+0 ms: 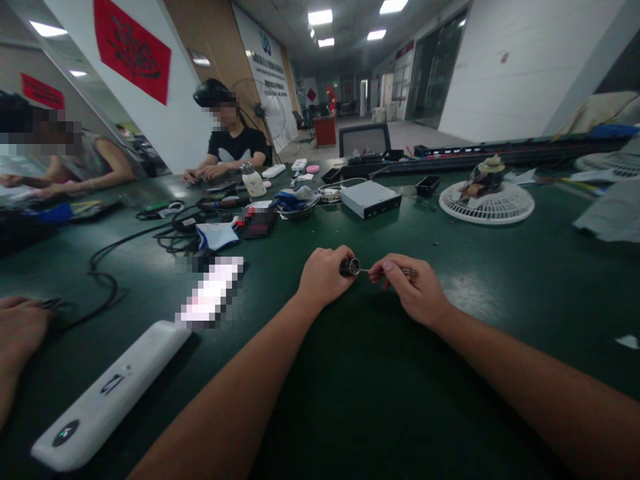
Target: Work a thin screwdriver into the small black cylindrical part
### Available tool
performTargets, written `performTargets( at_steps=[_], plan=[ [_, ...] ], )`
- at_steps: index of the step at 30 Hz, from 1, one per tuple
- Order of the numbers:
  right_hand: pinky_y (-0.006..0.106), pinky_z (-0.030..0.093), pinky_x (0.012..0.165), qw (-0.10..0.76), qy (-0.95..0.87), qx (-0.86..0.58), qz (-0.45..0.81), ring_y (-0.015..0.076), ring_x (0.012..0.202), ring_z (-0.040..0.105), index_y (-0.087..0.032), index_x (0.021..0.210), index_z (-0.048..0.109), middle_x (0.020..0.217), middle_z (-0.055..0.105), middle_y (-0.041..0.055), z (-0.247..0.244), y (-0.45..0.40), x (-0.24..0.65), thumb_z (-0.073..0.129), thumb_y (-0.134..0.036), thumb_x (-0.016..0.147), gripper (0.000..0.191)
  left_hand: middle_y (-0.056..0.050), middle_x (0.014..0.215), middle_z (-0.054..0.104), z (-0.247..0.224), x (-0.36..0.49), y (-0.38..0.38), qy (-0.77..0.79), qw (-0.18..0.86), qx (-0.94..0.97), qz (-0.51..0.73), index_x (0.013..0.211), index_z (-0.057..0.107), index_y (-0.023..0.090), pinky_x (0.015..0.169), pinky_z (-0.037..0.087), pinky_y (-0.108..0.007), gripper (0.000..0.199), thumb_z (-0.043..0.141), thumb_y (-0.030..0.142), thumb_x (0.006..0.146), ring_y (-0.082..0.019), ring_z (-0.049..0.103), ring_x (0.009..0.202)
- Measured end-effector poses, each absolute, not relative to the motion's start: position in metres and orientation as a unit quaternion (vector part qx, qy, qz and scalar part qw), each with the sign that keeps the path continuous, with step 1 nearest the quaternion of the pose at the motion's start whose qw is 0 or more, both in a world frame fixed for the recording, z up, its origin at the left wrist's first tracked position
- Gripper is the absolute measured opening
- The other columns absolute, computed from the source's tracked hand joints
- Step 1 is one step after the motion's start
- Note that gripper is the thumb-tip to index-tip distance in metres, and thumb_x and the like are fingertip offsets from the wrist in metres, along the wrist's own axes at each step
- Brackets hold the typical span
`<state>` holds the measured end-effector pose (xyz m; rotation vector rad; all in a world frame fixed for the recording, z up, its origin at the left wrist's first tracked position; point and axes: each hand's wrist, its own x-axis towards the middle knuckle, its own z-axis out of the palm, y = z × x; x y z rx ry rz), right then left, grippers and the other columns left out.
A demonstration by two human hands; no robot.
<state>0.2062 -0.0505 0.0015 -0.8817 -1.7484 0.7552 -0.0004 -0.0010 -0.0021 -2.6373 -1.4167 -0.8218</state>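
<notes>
While dark cylindrical part [350,267] is clasped by left hand [324,275], seemingly for steadiness, brown-handled thin metal tool [410,273] is pinched by right hand [416,288].

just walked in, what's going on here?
A person's left hand grips a small dark cylindrical part, its rimmed end toward the right hand, which holds a thin metal-shafted tool with its tip at that end; I can't tell if it is inside. Farther back on the green tabletop sits a white round slotted grille.

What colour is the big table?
The table is dark green; the head view shows it best.
</notes>
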Motion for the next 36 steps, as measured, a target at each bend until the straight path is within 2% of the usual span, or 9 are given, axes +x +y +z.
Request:
performTargets(
  at_steps=[7, 15, 19, 22, 25, 30, 36],
  plan=[
    [0.030, 0.052, 0.064, 0.507, -0.708, -0.374, 0.319, 0.0163, 0.069, 0.067, -0.017, 0.085, 0.073, 0.077, 0.070, 0.0041, 0.0013, -0.0511, 0.2051, 0.048, -0.032, 0.103, 0.035, -0.002, 0.081, 0.069, -0.0012, 0.0007, -0.0019, -0.457, 0.026, -0.853, -0.253, 0.090, 0.062, 0.023, 0.080, 0.048, -0.038, 0.014, 0.070, 0.029, 0.081, -0.021, 0.064, 0.077],
    [0.030, 0.053, 0.063, 0.515, -0.700, -0.372, 0.327, 0.0169, 0.073, 0.068, -0.018, 0.095, 0.074, 0.086, 0.071, 0.0057, -0.0009, -0.0498, 0.2052, 0.048, -0.036, 0.103, 0.032, -0.002, 0.082, 0.070, -0.0012, -0.0009, -0.0012, -0.460, 0.031, -0.850, -0.257, 0.090, 0.062, 0.023, 0.079, 0.048, -0.038, 0.015, 0.071, 0.031, 0.081, -0.022, 0.064, 0.079],
    [0.030, 0.052, 0.062, 0.497, -0.709, -0.364, 0.345, 0.0161, 0.069, 0.067, -0.017, 0.088, 0.073, 0.080, 0.070, 0.0046, 0.0008, -0.0512, 0.2054, 0.047, -0.037, 0.103, 0.036, -0.002, 0.081, 0.070, -0.0010, -0.0010, -0.0010, -0.461, 0.026, -0.849, -0.257, 0.089, 0.062, 0.023, 0.079, 0.048, -0.038, 0.015, 0.072, 0.029, 0.079, -0.022, 0.064, 0.077],
    [0.030, 0.051, 0.062, 0.508, -0.700, -0.394, 0.311, 0.0159, 0.067, 0.066, -0.018, 0.086, 0.073, 0.076, 0.070, 0.0040, 0.0014, -0.0506, 0.2052, 0.047, -0.035, 0.103, 0.036, -0.002, 0.080, 0.069, -0.0007, -0.0003, -0.0014, -0.462, 0.024, -0.849, -0.257, 0.088, 0.063, 0.023, 0.079, 0.048, -0.038, 0.014, 0.072, 0.031, 0.080, -0.022, 0.063, 0.076],
    [0.030, 0.051, 0.063, 0.518, -0.696, -0.404, 0.292, 0.0158, 0.068, 0.067, -0.018, 0.090, 0.074, 0.078, 0.070, 0.0041, 0.0005, -0.0491, 0.2052, 0.047, -0.033, 0.103, 0.034, -0.002, 0.080, 0.069, -0.0007, 0.0001, -0.0018, -0.463, 0.028, -0.848, -0.257, 0.088, 0.063, 0.023, 0.078, 0.048, -0.038, 0.014, 0.071, 0.031, 0.081, -0.022, 0.063, 0.076],
    [0.030, 0.052, 0.063, 0.506, -0.709, -0.367, 0.327, 0.0161, 0.073, 0.068, -0.018, 0.095, 0.074, 0.086, 0.070, 0.0048, -0.0003, -0.0495, 0.2055, 0.047, -0.035, 0.103, 0.033, -0.002, 0.081, 0.070, -0.0011, -0.0002, -0.0016, -0.466, 0.028, -0.847, -0.256, 0.090, 0.063, 0.023, 0.078, 0.048, -0.038, 0.014, 0.071, 0.030, 0.080, -0.023, 0.064, 0.077],
    [0.029, 0.051, 0.060, 0.501, -0.701, -0.375, 0.342, 0.0152, 0.066, 0.067, -0.017, 0.086, 0.072, 0.078, 0.069, 0.0038, 0.0001, -0.0501, 0.2060, 0.047, -0.035, 0.104, 0.036, -0.002, 0.079, 0.069, -0.0007, 0.0007, -0.0022, -0.462, 0.029, -0.850, -0.250, 0.089, 0.063, 0.023, 0.079, 0.047, -0.038, 0.017, 0.073, 0.029, 0.078, -0.023, 0.063, 0.077]
  ],
)
